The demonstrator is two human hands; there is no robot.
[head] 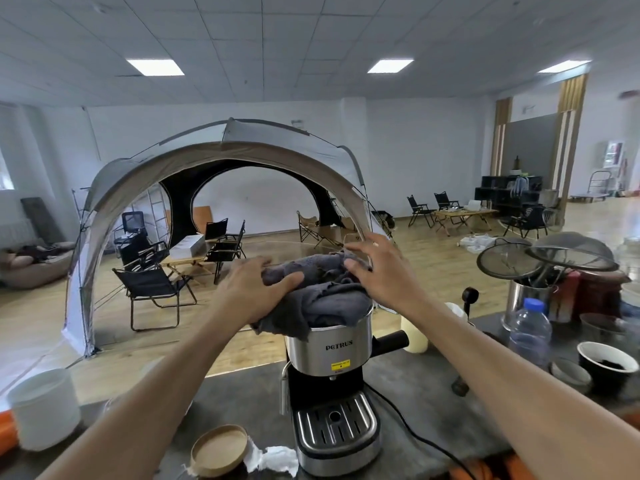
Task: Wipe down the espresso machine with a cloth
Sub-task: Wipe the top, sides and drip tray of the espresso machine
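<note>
A steel and black espresso machine [330, 355] stands on the dark counter, with its drip tray facing me. A dark grey cloth [325, 292] lies bunched over its top and hangs down the left front. My left hand [254, 287] presses on the cloth's left side, thumb over a fold. My right hand [377, 268] rests on the cloth's right side with fingers spread. The machine's top surface is hidden under the cloth.
A round wooden lid [220, 450] and crumpled white paper [273, 460] lie in front left of the machine. A white container [45, 407] stands far left. Right are a plastic bottle [530, 329], black cups [606, 365], a utensil holder with mesh strainers [530, 299], and the black power cord [412, 431].
</note>
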